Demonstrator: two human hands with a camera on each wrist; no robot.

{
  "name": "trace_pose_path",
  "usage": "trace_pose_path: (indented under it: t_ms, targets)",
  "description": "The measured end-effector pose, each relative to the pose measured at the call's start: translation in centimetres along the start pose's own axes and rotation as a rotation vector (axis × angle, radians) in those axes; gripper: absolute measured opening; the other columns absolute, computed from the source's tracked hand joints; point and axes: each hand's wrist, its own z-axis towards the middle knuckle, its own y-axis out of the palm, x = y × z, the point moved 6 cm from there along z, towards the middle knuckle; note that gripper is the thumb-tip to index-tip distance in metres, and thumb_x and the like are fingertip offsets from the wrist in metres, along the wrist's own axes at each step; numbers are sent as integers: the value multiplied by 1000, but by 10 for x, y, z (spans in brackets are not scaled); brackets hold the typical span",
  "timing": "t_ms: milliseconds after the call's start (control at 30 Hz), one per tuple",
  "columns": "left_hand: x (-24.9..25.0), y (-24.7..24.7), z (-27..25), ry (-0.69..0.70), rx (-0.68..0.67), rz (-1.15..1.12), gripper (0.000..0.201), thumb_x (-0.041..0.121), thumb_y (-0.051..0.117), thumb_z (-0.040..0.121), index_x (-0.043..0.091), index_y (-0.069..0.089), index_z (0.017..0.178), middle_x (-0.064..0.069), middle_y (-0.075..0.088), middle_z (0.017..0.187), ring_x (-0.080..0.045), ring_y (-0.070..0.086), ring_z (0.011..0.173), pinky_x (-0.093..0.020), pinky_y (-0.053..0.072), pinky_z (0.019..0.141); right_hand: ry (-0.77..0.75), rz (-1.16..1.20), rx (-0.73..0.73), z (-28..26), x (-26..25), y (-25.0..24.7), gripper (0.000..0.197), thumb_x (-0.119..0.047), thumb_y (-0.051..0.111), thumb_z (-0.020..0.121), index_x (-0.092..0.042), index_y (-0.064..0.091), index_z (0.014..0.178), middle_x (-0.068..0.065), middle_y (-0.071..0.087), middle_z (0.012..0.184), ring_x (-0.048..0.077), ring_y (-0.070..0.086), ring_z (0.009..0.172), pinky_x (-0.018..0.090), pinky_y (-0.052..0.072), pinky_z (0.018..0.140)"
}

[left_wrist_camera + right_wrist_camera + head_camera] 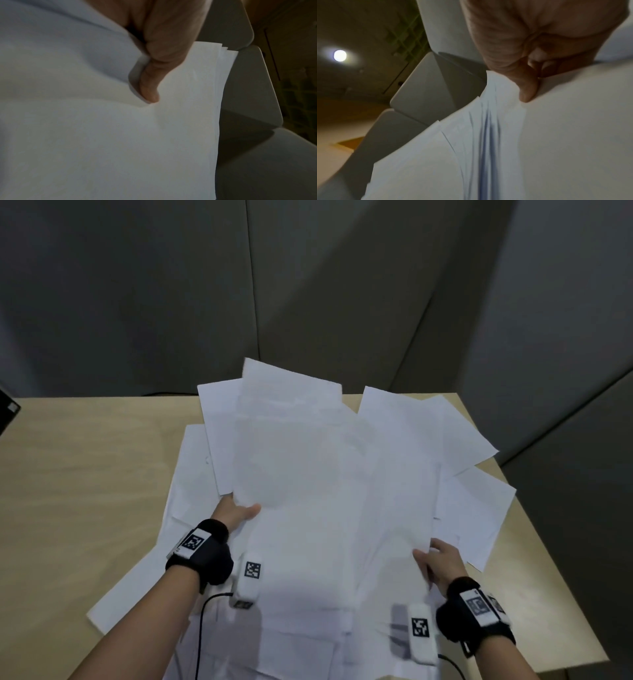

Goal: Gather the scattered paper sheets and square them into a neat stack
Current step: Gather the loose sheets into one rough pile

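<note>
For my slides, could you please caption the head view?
Left hand and right hand grip a fanned bundle of white paper sheets above a light wooden table.

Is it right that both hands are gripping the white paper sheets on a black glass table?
Not quite: the table is light wood, not black glass, as the head view shows. The rest holds: the left hand and the right hand both grip the white paper sheets.

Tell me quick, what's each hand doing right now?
Left hand: closed, thumb pinching a bunch of sheets at its left edge.
Right hand: closed, pinching the same sheets at the right edge.
</note>
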Motion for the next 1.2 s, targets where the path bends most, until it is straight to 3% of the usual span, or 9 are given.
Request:
trace_pose_path:
  t_ms: [67,133,233,433,600,767,967,1067,1200]
  targets:
    - [-6,-5,6,-22,15,-57,46,-8,58,84,-12,44,128,-24,50,134,-37,50,124,-43,37,107,-17,-51,27,-2,12,3,2,6,61,81,8,62,82,13,65,61,23,61,54,29,52,59]
    - [-11,-8,9,-40,31,-89,46,-7,61,83,-11,47,126,-26,52,133,-38,53,121,-46,39,107,-17,-79,60,4,27,10,23,-5,65,80,13,59,93,23,66,79,27,60,71,40,52,75]
    - [-14,-1,7,-28,18,-18,46,-1,65,82,-9,50,125,-24,55,131,-36,55,119,-42,41,105,-24,-87,60,16,43,25,32,-17,64,79,-1,62,106,24,65,109,35,63,99,51,50,93]
    - [34,7,-20,279,188,697,46,25,64,84,1,53,122,-22,56,122,-33,46,123,-37,37,101,-61,-96,-16,-7,12,26,13,1,56,84,-7,63,91,20,66,88,31,61,76,43,53,75]
    - [32,12,-17,260,36,256,50,3,63,84,-1,46,130,-18,55,130,-32,52,122,-27,38,94,-15,7,27,-3,15,30,7,-3,53,86,-5,59,88,18,64,98,29,60,89,40,48,89]
    - [0,13,2,80,-25,179,70,-8,68,75,0,35,135,-19,51,135,-33,50,123,-32,38,102,-9,-52,-59,12,22,52,49,-14,53,87,0,45,132,18,54,133,31,54,117,47,41,105]
    - [-6,11,4,65,-43,220,106,6,84,62,8,17,144,-13,42,143,-30,42,131,-40,33,111,33,24,-85,2,-15,29,50,-36,63,84,4,57,113,13,58,104,30,59,96,33,47,74]
    - [-11,14,1,96,-68,215,96,10,82,66,7,22,142,-13,46,140,-27,45,128,-36,36,108,31,52,-41,9,-31,19,53,-54,74,65,-7,57,82,8,44,71,22,42,60,25,32,53]
    - [-7,19,-7,83,-79,-34,54,9,49,94,9,26,143,-9,49,132,-20,48,116,-28,35,98,-48,-54,56,20,-45,36,96,-58,82,43,-5,55,118,13,62,120,31,61,106,41,50,91]
